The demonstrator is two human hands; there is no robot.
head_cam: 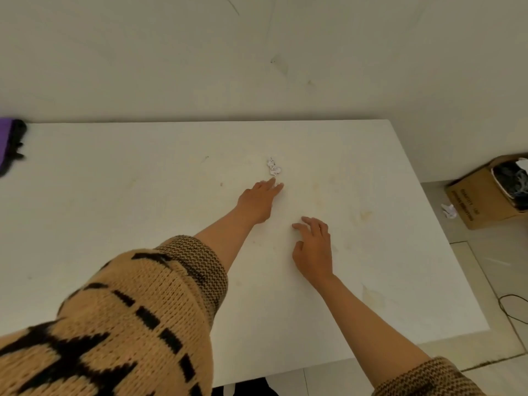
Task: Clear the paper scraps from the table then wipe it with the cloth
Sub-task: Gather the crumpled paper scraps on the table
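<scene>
A small crumpled white paper scrap lies on the white table near its middle. My left hand stretches toward it with straight fingers, the fingertips just short of the scrap and holding nothing. My right hand rests nearer to me with fingers spread and lightly bent on the tabletop, empty. A purple cloth with a dark object beside it lies at the table's far left edge.
A cardboard box with dark contents and paper inside stands on the floor to the right of the table. Another crumpled scrap lies on the floor beside it. A black cable runs across the tiles. The table abuts the wall.
</scene>
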